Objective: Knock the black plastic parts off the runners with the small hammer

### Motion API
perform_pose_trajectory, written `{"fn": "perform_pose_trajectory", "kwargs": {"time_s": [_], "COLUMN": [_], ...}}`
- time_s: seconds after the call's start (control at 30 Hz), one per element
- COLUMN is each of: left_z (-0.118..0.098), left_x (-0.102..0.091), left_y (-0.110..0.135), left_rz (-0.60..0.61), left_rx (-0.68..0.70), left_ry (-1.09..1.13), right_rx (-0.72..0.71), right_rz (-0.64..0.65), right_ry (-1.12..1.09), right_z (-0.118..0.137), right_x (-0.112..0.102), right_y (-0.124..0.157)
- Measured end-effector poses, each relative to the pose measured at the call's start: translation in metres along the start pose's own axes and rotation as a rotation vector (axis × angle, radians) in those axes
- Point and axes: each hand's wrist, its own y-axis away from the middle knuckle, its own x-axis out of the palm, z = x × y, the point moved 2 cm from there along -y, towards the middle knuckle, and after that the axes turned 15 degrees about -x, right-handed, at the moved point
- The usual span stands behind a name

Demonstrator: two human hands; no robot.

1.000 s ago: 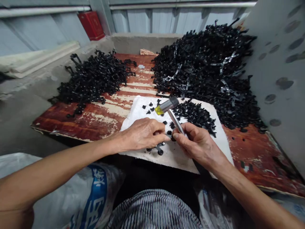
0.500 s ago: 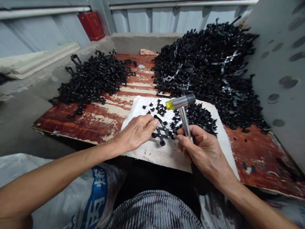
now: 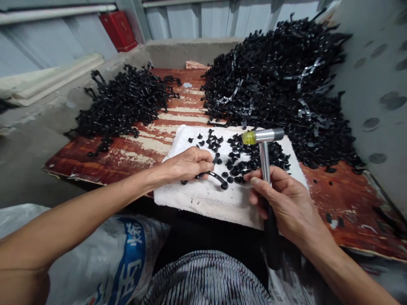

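My left hand (image 3: 188, 164) is closed on a black jointed linkage (image 3: 218, 177) with round pads at its ends, held low over the white cloth (image 3: 206, 197). My right hand (image 3: 281, 192) grips a mallet (image 3: 264, 159) by its shaft. The mallet's head points up, with one yellow face and one dark face on a shiny metal body; its black handle hangs down below the hand. Small black round caps (image 3: 235, 169) lie loose on the cloth between both hands, close to my right fingertips. Whether those fingertips also pinch a cap is unclear.
A tall heap of black linkages (image 3: 273, 80) fills the back right of the worn red board (image 3: 152, 154), beside a grey panel (image 3: 378, 106). A smaller heap (image 3: 124, 106) lies at left. A red box (image 3: 118, 31) stands behind; a plastic sack (image 3: 79, 258) sits below left.
My left hand has turned the linkage, which now shows as a narrower, curved strip instead of an open lattice. The right hand with the mallet has shifted right and slightly down.
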Motion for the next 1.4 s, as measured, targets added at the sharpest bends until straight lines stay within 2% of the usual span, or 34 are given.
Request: {"fn": "perform_pose_trajectory", "kwargs": {"time_s": [0.27, 1.4], "left_z": [0.0007, -0.0033], "left_x": [-0.0028, 0.0], "left_y": [-0.0063, -0.0069], "left_rz": [0.047, 0.066], "left_rx": [-0.017, -0.022], "left_ry": [0.033, 0.032], "right_rx": [0.061, 0.031], "right_rz": [-0.057, -0.008], "right_ry": [-0.1, -0.081], "right_z": [-0.007, -0.0059], "right_x": [-0.0041, -0.0058], "right_y": [-0.0013, -0.0009]}}
